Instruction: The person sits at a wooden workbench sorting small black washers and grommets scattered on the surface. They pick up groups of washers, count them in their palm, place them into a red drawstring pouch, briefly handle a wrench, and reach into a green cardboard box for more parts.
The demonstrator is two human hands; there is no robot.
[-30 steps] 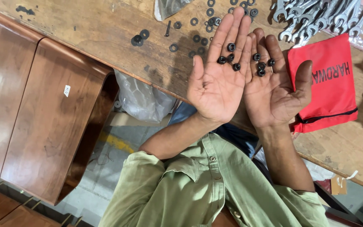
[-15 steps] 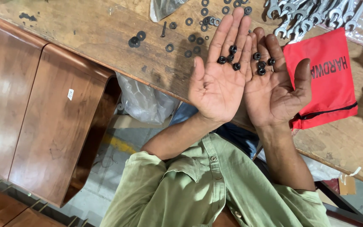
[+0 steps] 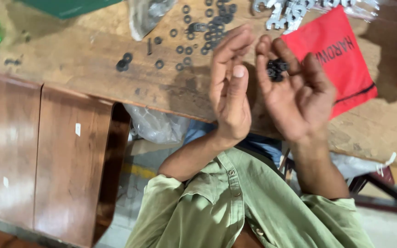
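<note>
While the right hand point(image 3: 295, 92) is cupping the small black nuts point(image 3: 276, 70) in its curled fingers, I am seeing the left hand point(image 3: 228, 87) hovering half-curled and empty at nine o'clock, so sorting is needing a level palm.

Red pouch point(image 3: 341, 59), wrenches point(image 3: 286, 11) — green box point(image 3: 70, 7).

Two hands point(image 3: 229, 87), one red pouch point(image 3: 341, 55), one clear plastic bag point(image 3: 145, 16), one wooden bench point(image 3: 70, 50)

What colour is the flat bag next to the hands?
The flat bag is bright red with a black strip, seen in the head view.
</note>
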